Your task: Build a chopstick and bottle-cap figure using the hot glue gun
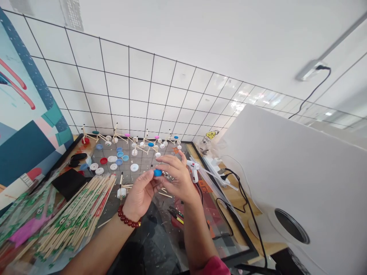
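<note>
Between the thumb and fingers of my left hand (142,193) is a small glossy blue oval piece (157,173). My right hand (178,177) is close against it on the right, fingers apart and slightly curved, fingertips near the blue piece. Whether they touch it I cannot tell. Below the hands, short wooden sticks (165,194) lie on the tabletop. Left of my left wrist stands a part-built stick frame with a white cap wheel (121,193). Behind the hands, a similar stick model with a blue oval seat (150,144) rests on white caps.
Several stick models (116,133) line the back edge before a wire grid (149,88). Loose bottle caps (114,167) lie at left, above bundled wrapped chopsticks (77,214). A white glue gun (194,170), pens (176,215) and black cables (243,194) are at right.
</note>
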A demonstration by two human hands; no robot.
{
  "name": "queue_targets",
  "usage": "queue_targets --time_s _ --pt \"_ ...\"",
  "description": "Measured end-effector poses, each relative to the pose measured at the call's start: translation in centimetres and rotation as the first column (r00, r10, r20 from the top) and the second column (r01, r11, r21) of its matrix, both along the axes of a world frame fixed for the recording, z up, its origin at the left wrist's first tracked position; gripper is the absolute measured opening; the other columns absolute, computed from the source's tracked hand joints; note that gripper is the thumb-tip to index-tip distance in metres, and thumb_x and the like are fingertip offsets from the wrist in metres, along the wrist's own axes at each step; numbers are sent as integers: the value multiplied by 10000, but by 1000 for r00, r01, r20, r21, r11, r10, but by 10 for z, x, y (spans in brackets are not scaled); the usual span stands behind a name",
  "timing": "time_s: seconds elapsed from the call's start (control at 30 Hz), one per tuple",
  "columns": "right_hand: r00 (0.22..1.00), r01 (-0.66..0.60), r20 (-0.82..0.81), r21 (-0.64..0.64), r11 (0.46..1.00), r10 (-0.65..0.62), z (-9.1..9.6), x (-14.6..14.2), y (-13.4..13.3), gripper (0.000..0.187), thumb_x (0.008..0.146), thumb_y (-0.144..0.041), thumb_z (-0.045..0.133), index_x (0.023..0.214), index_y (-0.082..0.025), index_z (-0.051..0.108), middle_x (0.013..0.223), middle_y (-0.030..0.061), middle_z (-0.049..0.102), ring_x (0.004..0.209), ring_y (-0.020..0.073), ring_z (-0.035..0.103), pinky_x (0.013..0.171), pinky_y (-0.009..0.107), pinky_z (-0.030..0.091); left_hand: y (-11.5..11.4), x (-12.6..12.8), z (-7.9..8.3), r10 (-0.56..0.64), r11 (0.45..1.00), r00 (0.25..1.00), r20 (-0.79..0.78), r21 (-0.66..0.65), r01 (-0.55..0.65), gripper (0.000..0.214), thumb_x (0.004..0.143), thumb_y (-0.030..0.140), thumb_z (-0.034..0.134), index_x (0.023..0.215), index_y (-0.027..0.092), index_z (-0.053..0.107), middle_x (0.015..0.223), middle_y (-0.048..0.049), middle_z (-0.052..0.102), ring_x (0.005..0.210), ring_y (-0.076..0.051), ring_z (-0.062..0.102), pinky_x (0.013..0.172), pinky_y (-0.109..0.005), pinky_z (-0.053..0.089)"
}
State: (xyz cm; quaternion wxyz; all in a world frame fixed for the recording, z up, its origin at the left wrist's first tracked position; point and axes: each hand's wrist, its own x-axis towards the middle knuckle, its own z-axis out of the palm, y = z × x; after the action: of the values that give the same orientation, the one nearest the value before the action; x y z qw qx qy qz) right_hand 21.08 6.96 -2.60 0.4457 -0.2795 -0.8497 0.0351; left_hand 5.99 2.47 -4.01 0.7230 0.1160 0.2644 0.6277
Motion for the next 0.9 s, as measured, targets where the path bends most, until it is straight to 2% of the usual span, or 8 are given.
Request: queue_targets --time_s 0.1,0.23,0.37,0.5,0.7,0.8,0.9 --pt "1000 2 28 -9 1000 -2 -3 0 2 313 961 -238 690 1237 -379 732 1310 16 799 1258 267 732 1362 632 117 0 -2 1 20 1000 997 -77 14 -19 278 623 253 1021 755 153 798 755 -17 787 684 -129 708 653 -224 622" --pt "999 -38 27 -20 999 38 -5 0 2 564 945 -383 774 1482 -371 604 1449 72 735 1339 289 696 1351 587 186 -2 -4 12 -7 995 999 43 -101 12 121 784 195 918 783 161 801 786 -29 789 694 -121 718 631 -201 618" --pt "993 -76 90 0 997 76 -4 -2 0 716 944 -524 778 1590 -418 487 1580 84 641 1445 311 620 1351 573 183 -4 -6 18 -28 994 996 85 -108 37 117 858 198 865 774 166 791 760 -32 776 671 -116 712 549 -159 587" --pt "994 -80 67 -7 997 81 -3 -2 -1 739 941 -506 784 1603 -387 478 1589 99 631 1445 309 620 1352 581 174 -4 -6 14 -13 997 998 68 -80 18 118 817 205 905 773 162 803 772 -35 786 676 -117 710 551 -160 590" --pt "993 -109 33 -65 992 112 -2 -1 0 550 940 -505 780 1452 -387 617 1538 87 674 1412 307 648 1350 576 195 -2 -7 2 18 1000 1000 -14 21 -17 285 593 273 1047 738 167 826 752 -33 793 687 -139 719 595 -195 611" --pt "993 -114 25 -94 989 117 -2 -1 0 607 942 -570 767 1485 -366 588 1551 109 660 1429 305 634 1352 575 180 -1 -8 0 18 999 999 -29 49 -17 323 578 321 1056 758 171 833 779 -36 803 699 -142 719 613 -209 614" --pt "989 -147 14 -103 984 149 -2 -2 -1 585 943 -560 775 1464 -356 605 1555 101 658 1451 293 615 1357 553 152 -1 -8 2 13 999 1000 -22 52 -11 345 566 329 1062 766 164 835 736 -29 785 686 -138 711 601 -200 604"
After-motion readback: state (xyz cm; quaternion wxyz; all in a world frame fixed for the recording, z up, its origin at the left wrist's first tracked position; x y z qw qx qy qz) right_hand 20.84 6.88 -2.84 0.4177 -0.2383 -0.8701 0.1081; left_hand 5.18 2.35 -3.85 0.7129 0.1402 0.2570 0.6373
